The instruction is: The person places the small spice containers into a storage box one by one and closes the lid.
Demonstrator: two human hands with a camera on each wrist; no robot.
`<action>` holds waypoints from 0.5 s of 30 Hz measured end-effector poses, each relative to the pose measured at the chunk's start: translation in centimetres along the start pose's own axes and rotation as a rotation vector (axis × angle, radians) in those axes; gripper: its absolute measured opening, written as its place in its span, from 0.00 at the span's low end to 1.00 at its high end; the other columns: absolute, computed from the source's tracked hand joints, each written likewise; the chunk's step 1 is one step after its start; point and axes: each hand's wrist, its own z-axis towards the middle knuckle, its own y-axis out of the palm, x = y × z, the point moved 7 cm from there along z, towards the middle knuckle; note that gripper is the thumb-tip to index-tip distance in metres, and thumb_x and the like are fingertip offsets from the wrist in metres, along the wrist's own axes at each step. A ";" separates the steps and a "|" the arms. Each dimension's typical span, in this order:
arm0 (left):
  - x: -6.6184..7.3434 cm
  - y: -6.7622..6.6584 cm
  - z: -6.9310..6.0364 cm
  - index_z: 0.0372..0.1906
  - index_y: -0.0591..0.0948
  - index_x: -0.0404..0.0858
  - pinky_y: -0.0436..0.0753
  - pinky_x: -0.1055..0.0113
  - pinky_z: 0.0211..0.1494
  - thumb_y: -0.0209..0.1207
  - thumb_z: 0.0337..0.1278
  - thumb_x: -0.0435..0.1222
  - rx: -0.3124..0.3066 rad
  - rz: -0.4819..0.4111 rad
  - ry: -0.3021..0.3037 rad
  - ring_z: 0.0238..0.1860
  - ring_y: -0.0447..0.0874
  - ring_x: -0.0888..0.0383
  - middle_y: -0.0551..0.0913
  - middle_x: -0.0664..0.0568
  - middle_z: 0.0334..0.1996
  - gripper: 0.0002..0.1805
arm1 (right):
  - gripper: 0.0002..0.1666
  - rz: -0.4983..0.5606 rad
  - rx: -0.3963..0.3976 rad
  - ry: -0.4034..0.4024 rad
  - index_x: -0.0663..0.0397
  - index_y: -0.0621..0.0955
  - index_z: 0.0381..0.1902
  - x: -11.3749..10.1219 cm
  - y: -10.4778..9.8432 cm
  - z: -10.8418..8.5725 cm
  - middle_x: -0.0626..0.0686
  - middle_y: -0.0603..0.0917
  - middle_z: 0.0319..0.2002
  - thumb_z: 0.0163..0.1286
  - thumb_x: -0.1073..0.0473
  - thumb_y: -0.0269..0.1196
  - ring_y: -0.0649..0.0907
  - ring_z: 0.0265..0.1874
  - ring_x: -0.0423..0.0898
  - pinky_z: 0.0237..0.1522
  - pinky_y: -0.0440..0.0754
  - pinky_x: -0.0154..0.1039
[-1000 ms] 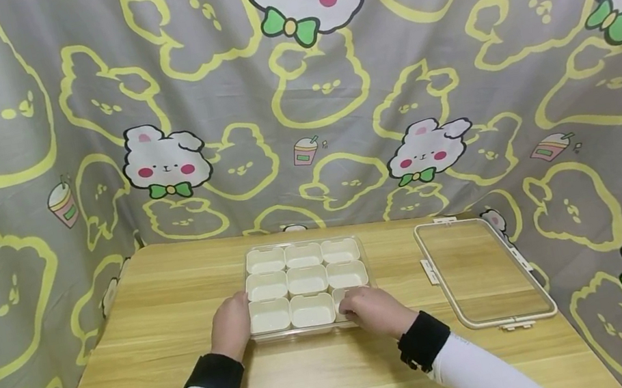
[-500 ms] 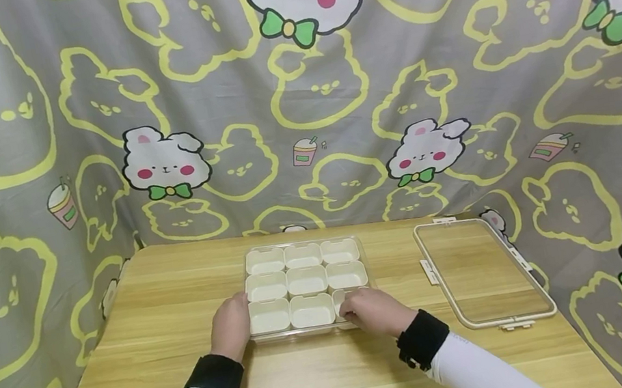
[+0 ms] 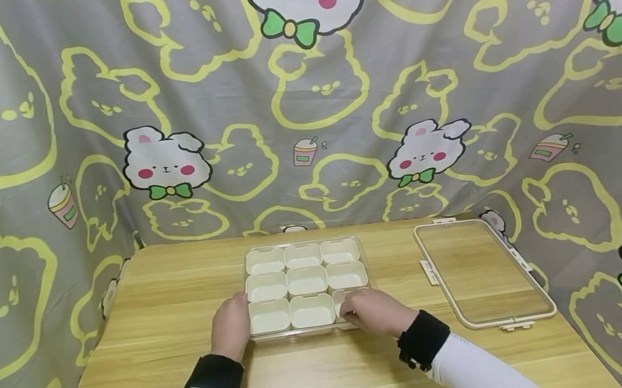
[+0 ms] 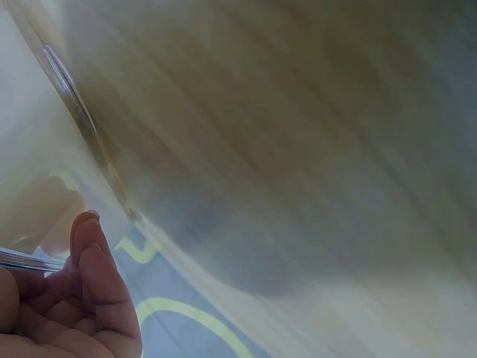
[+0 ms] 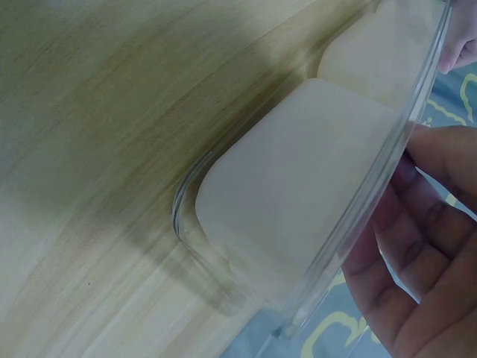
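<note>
A clear plastic box (image 3: 310,331) stands on the wooden table, with several small cream containers (image 3: 307,281) set in rows inside it. My left hand (image 3: 231,326) holds the box's left side. In the left wrist view its curled fingers (image 4: 104,287) are against the clear rim. My right hand (image 3: 378,310) is over the front right small container (image 3: 339,300), with curled fingers at its edge. In the right wrist view the thumb and fingers (image 5: 380,291) meet the box's rim beside that container; their tips are partly hidden behind it.
A clear lid (image 3: 487,270) with a white frame and side clips lies on the right of the wooden table (image 3: 175,273). A grey patterned curtain (image 3: 243,95) surrounds the table at the back and sides.
</note>
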 end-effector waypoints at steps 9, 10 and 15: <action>-0.1 0.0 -0.1 0.44 0.81 0.25 0.82 0.44 0.46 0.42 0.79 0.34 0.001 0.021 0.005 0.42 0.84 0.36 0.84 0.34 0.36 0.19 | 0.09 0.044 0.008 0.060 0.51 0.83 0.28 0.3 -0.6 -0.4 0.41 0.78 0.25 0.69 0.66 0.64 0.73 0.26 0.36 0.32 0.77 0.32; -0.1 0.0 -0.1 0.44 0.81 0.25 0.82 0.45 0.46 0.42 0.79 0.34 0.003 0.024 0.007 0.42 0.84 0.36 0.84 0.34 0.36 0.19 | 0.09 0.051 0.010 0.072 0.51 0.83 0.28 0.4 -0.8 -0.5 0.41 0.78 0.26 0.69 0.66 0.64 0.74 0.27 0.36 0.33 0.77 0.33; 0.1 -0.1 0.0 0.43 0.81 0.25 0.82 0.44 0.46 0.43 0.78 0.33 0.019 0.032 0.027 0.41 0.84 0.35 0.84 0.34 0.35 0.18 | 0.07 0.065 0.029 0.116 0.53 0.85 0.31 1.1 -2.0 -1.0 0.43 0.81 0.28 0.70 0.65 0.63 0.78 0.29 0.37 0.35 0.81 0.37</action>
